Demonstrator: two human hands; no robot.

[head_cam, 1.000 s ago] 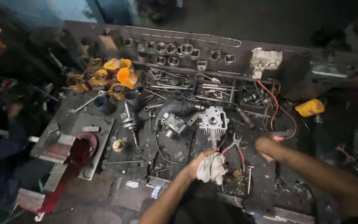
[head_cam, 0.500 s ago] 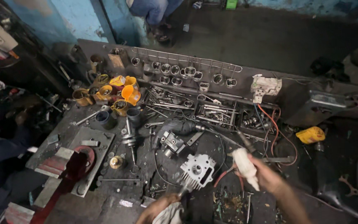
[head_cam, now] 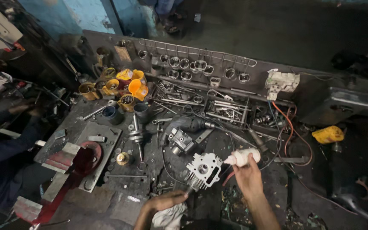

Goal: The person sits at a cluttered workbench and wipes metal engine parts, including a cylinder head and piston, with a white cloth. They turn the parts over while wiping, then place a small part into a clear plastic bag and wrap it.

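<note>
A silver finned engine cylinder head (head_cam: 204, 170) lies on the dark, greasy workbench (head_cam: 120, 191). My right hand (head_cam: 248, 175) holds a small white squeeze bottle (head_cam: 242, 157) with its nozzle pointing left at the cylinder head. My left hand (head_cam: 163, 201) rests at the near edge of the bench, gripping a dirty white rag (head_cam: 169, 216) just below the finned part.
Another metal engine part (head_cam: 181, 140) and a crankshaft piece (head_cam: 137, 136) lie behind. Yellow and orange cups (head_cam: 124, 85) stand at the back left, sockets hang on a rail (head_cam: 196, 64), wrenches fill a tray (head_cam: 218, 106), a red vise (head_cam: 81, 155) sits left, a yellow object (head_cam: 328, 134) right.
My right hand picked up the white bottle and brought it to the cylinder head. The head has shifted nearer. My left hand with the rag dropped to the bench's near edge.
</note>
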